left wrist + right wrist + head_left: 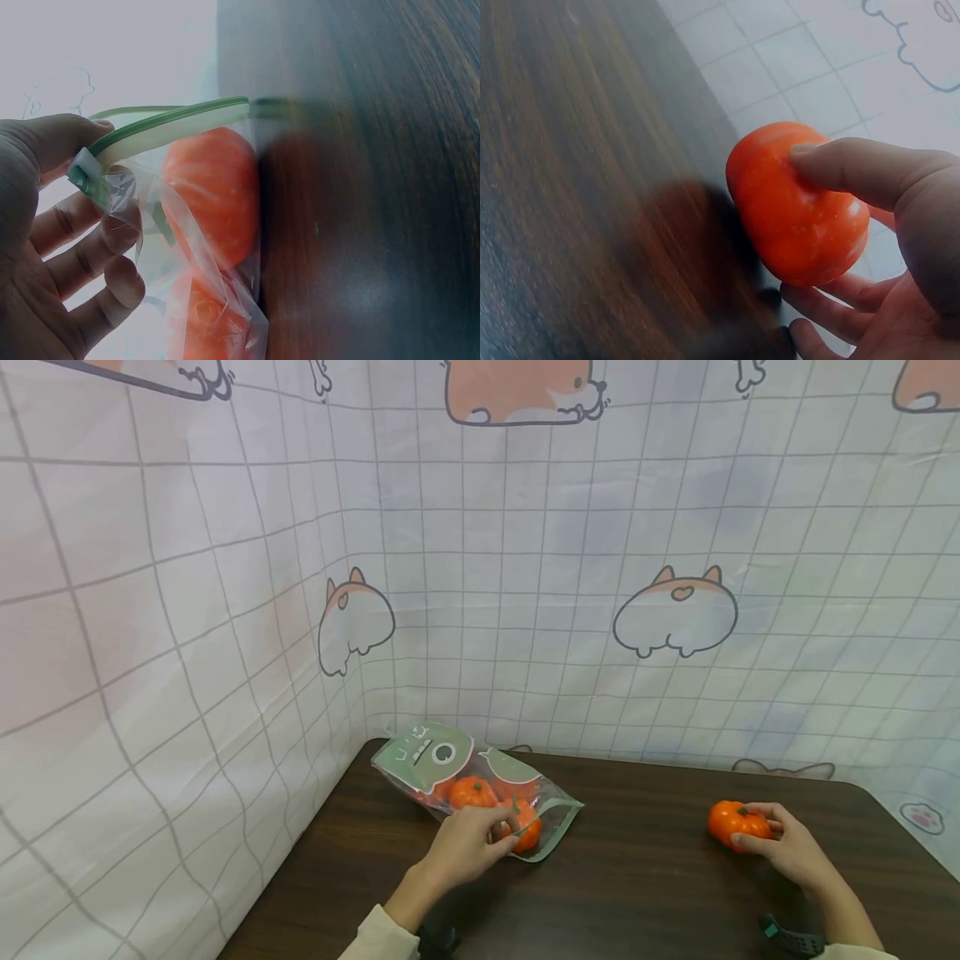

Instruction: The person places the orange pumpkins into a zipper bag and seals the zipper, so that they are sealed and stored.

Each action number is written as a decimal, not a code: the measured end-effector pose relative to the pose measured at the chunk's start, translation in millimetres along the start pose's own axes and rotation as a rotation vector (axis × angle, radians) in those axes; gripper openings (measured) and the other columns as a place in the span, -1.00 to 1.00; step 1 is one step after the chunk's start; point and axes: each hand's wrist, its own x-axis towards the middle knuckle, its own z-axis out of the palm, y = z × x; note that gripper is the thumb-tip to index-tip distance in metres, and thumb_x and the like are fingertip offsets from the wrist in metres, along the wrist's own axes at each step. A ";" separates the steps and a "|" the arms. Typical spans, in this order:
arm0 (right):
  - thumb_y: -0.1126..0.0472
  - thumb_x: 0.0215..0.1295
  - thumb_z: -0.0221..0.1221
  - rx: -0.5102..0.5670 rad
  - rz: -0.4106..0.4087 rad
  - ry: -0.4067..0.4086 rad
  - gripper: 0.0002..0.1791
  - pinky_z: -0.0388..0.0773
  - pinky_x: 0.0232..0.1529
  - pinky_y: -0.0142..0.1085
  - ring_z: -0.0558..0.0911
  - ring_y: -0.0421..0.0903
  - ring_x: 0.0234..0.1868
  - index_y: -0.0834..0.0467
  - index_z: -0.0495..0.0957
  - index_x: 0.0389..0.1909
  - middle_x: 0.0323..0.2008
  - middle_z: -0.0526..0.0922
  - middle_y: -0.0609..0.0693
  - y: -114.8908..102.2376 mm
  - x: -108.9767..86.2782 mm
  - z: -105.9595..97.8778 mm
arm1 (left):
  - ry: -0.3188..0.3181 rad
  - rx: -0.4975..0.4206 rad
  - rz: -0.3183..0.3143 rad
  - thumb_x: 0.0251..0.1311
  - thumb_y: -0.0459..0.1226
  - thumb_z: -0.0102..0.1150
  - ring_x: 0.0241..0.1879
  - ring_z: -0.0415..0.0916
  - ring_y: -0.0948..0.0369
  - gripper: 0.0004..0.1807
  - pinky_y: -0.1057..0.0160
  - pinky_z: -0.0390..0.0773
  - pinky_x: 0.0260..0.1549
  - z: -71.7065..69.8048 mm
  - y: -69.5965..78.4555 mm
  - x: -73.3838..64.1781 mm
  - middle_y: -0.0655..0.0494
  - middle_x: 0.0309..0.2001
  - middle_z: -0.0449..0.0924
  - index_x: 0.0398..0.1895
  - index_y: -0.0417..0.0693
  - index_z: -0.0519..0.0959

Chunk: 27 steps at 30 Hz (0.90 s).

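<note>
A clear zip bag (431, 760) with a green cartoon face lies on the table at the left, several small orange pumpkins (472, 793) inside it. My left hand (472, 842) pinches the bag's green zip edge (187, 114) at one corner between thumb and index finger; the mouth stands partly apart. Behind the clear plastic, an orange pumpkin (214, 195) lies close to that mouth. Over at the right, my right hand (791, 847) grips a lobed orange pumpkin (795, 210) with a green stem, thumb on one side and fingers on the other. Whether this pumpkin touches the table is unclear.
The dark wood table (630, 877) extends between the two hands. White grid-patterned cloth (525, 610) with cartoon dogs hangs behind the table and along its left side. A dark strap (791, 937) is on the right wrist.
</note>
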 end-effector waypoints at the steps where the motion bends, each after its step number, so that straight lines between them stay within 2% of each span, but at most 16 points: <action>1: -0.03 0.44 0.23 -0.001 -0.004 0.002 -0.21 0.43 0.09 0.30 0.26 0.56 0.33 0.36 0.15 0.43 0.38 0.16 0.64 -0.2 0.1 0.5 | -0.001 0.000 -0.001 0.25 -0.12 0.38 -0.57 0.37 0.48 -0.94 0.41 0.36 -0.53 0.0 0.1 0.0 0.43 -0.53 0.53 -0.31 0.25 0.65; 4: -0.03 0.46 0.21 -0.008 -0.020 0.017 -0.24 0.49 0.06 0.19 0.31 0.55 0.32 0.35 0.17 0.42 0.37 0.20 0.62 -1.3 0.7 2.1 | -0.003 -0.001 -0.003 0.25 -0.11 0.37 -0.57 0.36 0.48 -0.94 0.41 0.36 -0.54 -0.1 0.3 0.3 0.42 -0.54 0.52 -0.31 0.25 0.65; 8: -0.02 0.46 0.22 -0.014 -0.051 0.045 -0.28 0.56 -0.07 -0.08 0.41 0.51 0.27 0.34 0.20 0.40 0.32 0.30 0.62 -4.6 1.5 4.0 | -0.006 0.001 -0.006 0.26 -0.11 0.37 -0.58 0.35 0.47 -0.94 0.40 0.35 -0.55 0.1 0.1 1.1 0.42 -0.55 0.51 -0.30 0.25 0.66; 11: 0.00 0.46 0.22 -0.005 -0.077 0.056 -0.29 0.54 -0.16 -0.25 0.52 0.39 0.19 0.33 0.22 0.39 0.28 0.35 0.60 -9.8 1.1 5.0 | -0.007 0.000 -0.005 0.26 -0.12 0.37 -0.58 0.36 0.46 -0.94 0.40 0.35 -0.55 0.1 0.1 1.2 0.42 -0.55 0.51 -0.30 0.25 0.65; 12: 0.00 0.46 0.22 0.000 -0.085 0.056 -0.30 0.53 -0.17 -0.29 0.57 0.29 0.15 0.32 0.22 0.39 0.28 0.36 0.59 -11.9 0.8 5.1 | -0.008 -0.002 -0.006 0.26 -0.12 0.37 -0.58 0.36 0.46 -0.94 0.40 0.36 -0.55 -0.1 0.1 1.1 0.41 -0.54 0.52 -0.31 0.25 0.65; 14: -0.02 0.47 0.21 0.010 -0.093 0.051 -0.29 0.53 -0.18 -0.32 0.62 -0.01 0.06 0.30 0.20 0.41 0.27 0.38 0.56 -16.7 0.4 4.9 | -0.007 -0.002 -0.004 0.26 -0.12 0.37 -0.57 0.36 0.46 -0.95 0.40 0.36 -0.54 -0.3 0.2 1.0 0.41 -0.54 0.52 -0.30 0.24 0.65; 16: -0.03 0.47 0.20 0.014 -0.102 0.049 -0.28 0.54 -0.18 -0.34 0.57 -0.30 -0.03 0.29 0.19 0.42 0.27 0.39 0.52 -21.3 0.2 4.6 | -0.008 -0.002 -0.003 0.26 -0.12 0.36 -0.56 0.37 0.46 -0.95 0.40 0.37 -0.53 -0.5 0.3 0.7 0.41 -0.54 0.53 -0.30 0.24 0.66; 18: -0.04 0.48 0.19 0.016 -0.113 0.047 -0.28 0.54 -0.18 -0.33 0.48 -0.46 -0.11 0.28 0.19 0.43 0.27 0.40 0.51 -25.5 0.1 4.6 | -0.008 -0.001 -0.003 0.26 -0.12 0.36 -0.56 0.37 0.46 -0.95 0.40 0.37 -0.53 -0.8 0.4 0.5 0.40 -0.53 0.53 -0.30 0.23 0.66; 27: 0.00 0.48 0.20 0.038 -0.153 0.034 -0.27 0.57 -0.19 -0.39 0.49 -0.56 -0.14 0.28 0.17 0.46 0.28 0.41 0.48 -45.7 -0.6 6.2 | 0.000 -0.003 0.004 0.27 -0.12 0.36 -0.55 0.37 0.46 -0.95 0.41 0.37 -0.53 -1.9 0.1 -0.1 0.40 -0.53 0.54 -0.30 0.24 0.65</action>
